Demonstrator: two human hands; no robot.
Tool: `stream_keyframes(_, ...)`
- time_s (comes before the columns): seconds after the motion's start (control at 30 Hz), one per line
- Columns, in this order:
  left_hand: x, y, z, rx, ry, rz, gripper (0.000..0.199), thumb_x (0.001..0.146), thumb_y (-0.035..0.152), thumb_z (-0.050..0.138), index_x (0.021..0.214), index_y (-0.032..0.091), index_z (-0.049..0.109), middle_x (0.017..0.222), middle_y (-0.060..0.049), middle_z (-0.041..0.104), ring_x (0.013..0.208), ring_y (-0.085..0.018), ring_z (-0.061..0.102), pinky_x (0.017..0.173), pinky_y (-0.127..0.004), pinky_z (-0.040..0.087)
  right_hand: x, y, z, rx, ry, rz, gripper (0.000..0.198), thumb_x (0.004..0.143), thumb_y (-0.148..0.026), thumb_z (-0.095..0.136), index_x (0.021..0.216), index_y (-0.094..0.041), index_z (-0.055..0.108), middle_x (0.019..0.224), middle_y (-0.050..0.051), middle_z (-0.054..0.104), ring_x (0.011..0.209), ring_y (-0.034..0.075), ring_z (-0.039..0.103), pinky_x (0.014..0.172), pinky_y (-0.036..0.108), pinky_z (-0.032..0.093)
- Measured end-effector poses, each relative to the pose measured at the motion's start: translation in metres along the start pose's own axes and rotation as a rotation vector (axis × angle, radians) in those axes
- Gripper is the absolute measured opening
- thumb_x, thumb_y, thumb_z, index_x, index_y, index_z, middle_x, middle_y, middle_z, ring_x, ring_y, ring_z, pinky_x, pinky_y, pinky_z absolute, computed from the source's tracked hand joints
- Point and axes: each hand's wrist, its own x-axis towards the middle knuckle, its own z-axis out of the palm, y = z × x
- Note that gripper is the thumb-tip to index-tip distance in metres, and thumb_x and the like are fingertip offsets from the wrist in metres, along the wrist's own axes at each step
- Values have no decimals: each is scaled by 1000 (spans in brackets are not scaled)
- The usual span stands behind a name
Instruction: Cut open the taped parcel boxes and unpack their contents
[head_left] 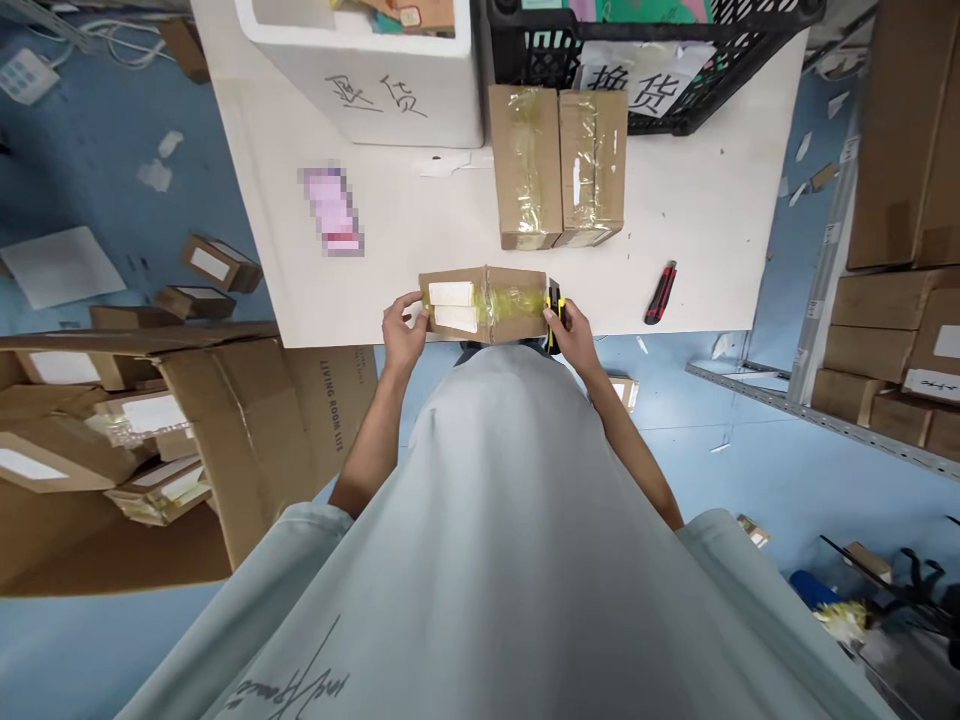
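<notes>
A small cardboard box with yellowish tape and white labels lies at the table's front edge, close to my body. At its left end, my left hand grips the box with fingers and thumb. My right hand is closed at the other end around a black-and-yellow utility knife, which is upright against the box; part of the knife is hidden by the fingers. Farther right on the table lies a red-and-black utility knife, apart from both hands.
Two taped cardboard boxes stand side by side before a black crate. A white foam bin is at the back left, near a blurred pink item. A large carton of parcels sits left; shelved boxes are at right.
</notes>
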Motion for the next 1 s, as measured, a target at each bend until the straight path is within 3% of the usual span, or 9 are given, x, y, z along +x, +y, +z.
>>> stream_keyframes(0.2,14,-1,50,-98,-194,-36,34,89,36,75,120,23,72,133,-15,81,130,-31,73,111,-50,61,-17,-37,-22,-211,92,-39,53,119,-60,36,138,-21,67,124,12,74,114,26,67,104,37,56)
stream_keyframes(0.3,20,-2,60,-104,-315,-47,30,83,32,78,112,23,71,122,-14,82,121,-31,75,107,-52,63,-20,-51,-20,-328,79,-69,50,120,-52,38,148,-22,68,139,17,73,130,29,67,112,41,54)
stream_keyframes(0.43,28,7,35,-136,-363,35,24,93,43,75,108,24,76,119,-12,83,117,-31,76,106,-51,64,-25,-64,-3,-403,62,-68,46,119,-41,44,153,-22,69,145,17,72,134,30,68,114,43,55)
stream_keyframes(0.53,34,32,2,-270,-345,158,39,108,59,63,118,25,80,126,-11,83,117,-27,78,103,-44,65,-29,-73,11,-466,90,-24,47,119,-40,45,156,-23,68,146,17,70,130,31,71,111,43,58)
stream_keyframes(0.67,40,70,-26,-256,-411,244,41,99,60,81,116,23,84,121,-10,85,108,-26,79,96,-40,66,-40,-92,17,-635,136,54,49,121,-43,42,156,-22,70,146,18,68,118,32,75,103,43,60)
stream_keyframes(0.77,45,82,-30,-232,-468,272,35,95,53,87,110,22,86,117,-9,86,101,-25,79,94,-41,67,-55,-112,23,-699,128,68,53,122,-45,39,163,-22,65,139,18,75,116,33,76,101,43,59)
stream_keyframes(1.0,56,79,-21,-274,-496,318,21,93,40,88,101,21,86,108,-7,84,94,-24,79,95,-44,69,-73,-154,70,-695,-48,176,69,123,-50,38,187,-27,27,126,14,87,109,38,81,89,41,60)
